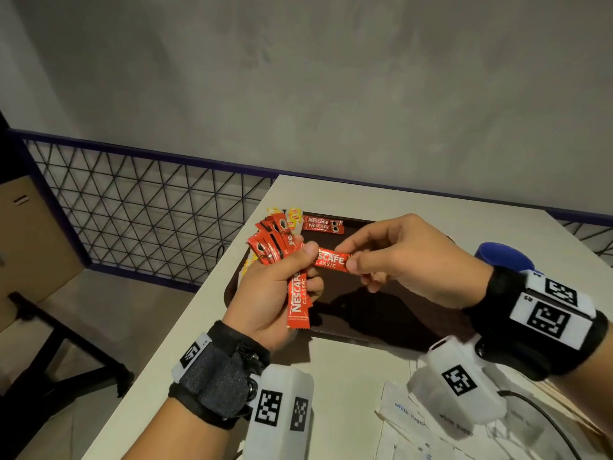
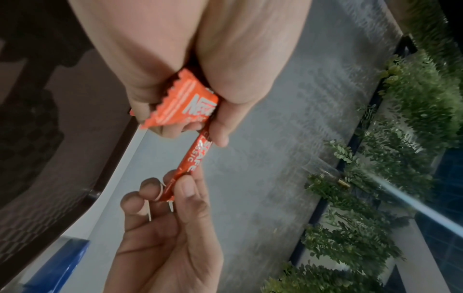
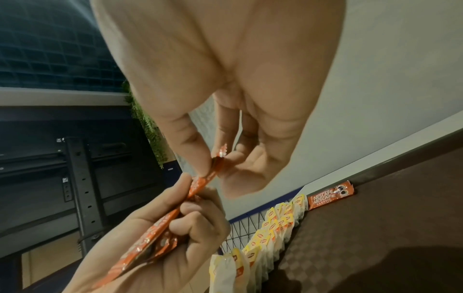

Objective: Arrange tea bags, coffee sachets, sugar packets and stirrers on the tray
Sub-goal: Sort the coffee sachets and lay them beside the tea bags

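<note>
My left hand [image 1: 282, 277] grips a fanned bunch of red coffee sachets [image 1: 275, 242] above the left side of the dark brown tray [image 1: 381, 313]. My right hand [image 1: 391, 257] pinches the right end of one red sachet [image 1: 331, 262] whose left end is still under my left thumb. The left wrist view shows that sachet [image 2: 190, 164] stretched between both hands. Two coffee sachets [image 1: 323, 224] lie at the tray's far edge. A row of yellow tea bags [image 3: 273, 228] stands along the tray's left edge.
White sugar packets [image 1: 411, 423] lie on the white table [image 1: 381, 197] near its front edge, under my right wrist. A blue cup [image 1: 504, 258] stands right of the tray. A dark wire-mesh railing [image 1: 132, 207] runs beyond the table's left edge.
</note>
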`<action>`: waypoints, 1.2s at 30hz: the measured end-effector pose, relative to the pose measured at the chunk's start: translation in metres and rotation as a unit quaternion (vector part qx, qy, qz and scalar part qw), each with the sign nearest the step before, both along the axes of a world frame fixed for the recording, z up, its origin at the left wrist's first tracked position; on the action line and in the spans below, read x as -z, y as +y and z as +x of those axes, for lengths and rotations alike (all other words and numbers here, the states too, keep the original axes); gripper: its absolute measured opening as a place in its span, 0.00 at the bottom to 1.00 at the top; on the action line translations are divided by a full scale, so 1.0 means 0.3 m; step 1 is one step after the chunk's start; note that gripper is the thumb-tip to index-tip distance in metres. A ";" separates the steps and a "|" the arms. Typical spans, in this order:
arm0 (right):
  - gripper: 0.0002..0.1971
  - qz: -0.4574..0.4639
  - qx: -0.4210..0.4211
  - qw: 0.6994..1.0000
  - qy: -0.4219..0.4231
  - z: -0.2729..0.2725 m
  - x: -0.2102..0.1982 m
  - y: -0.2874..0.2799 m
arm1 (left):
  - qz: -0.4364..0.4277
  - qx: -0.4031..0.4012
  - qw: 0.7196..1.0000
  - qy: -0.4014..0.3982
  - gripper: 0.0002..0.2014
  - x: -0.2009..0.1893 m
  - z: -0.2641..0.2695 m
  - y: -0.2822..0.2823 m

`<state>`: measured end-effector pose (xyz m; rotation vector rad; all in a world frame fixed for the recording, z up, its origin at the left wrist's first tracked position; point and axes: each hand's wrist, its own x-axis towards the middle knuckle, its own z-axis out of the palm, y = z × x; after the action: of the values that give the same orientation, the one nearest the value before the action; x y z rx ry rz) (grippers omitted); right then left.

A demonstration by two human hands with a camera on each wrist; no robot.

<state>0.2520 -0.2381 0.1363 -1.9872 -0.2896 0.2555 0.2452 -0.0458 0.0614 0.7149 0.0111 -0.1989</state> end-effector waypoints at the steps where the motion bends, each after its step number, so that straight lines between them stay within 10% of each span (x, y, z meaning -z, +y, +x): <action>1: 0.07 0.015 0.002 1.000 0.005 0.002 0.002 -0.004 | 0.002 -0.006 1.000 -0.002 0.18 0.001 0.002 0.000; 10: 0.17 0.115 0.021 0.993 0.015 0.053 0.004 -0.037 | -0.068 -0.025 0.997 0.017 0.13 -0.032 -0.009 -0.001; 36: 0.05 -0.131 0.160 0.978 0.039 0.690 0.285 0.014 | -0.028 -0.023 0.999 0.025 0.14 -0.049 -0.009 0.011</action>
<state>0.4589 -0.2338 0.0508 -2.2414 0.1214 0.1698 0.2426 -0.0425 0.0761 0.6524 0.0697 -0.1727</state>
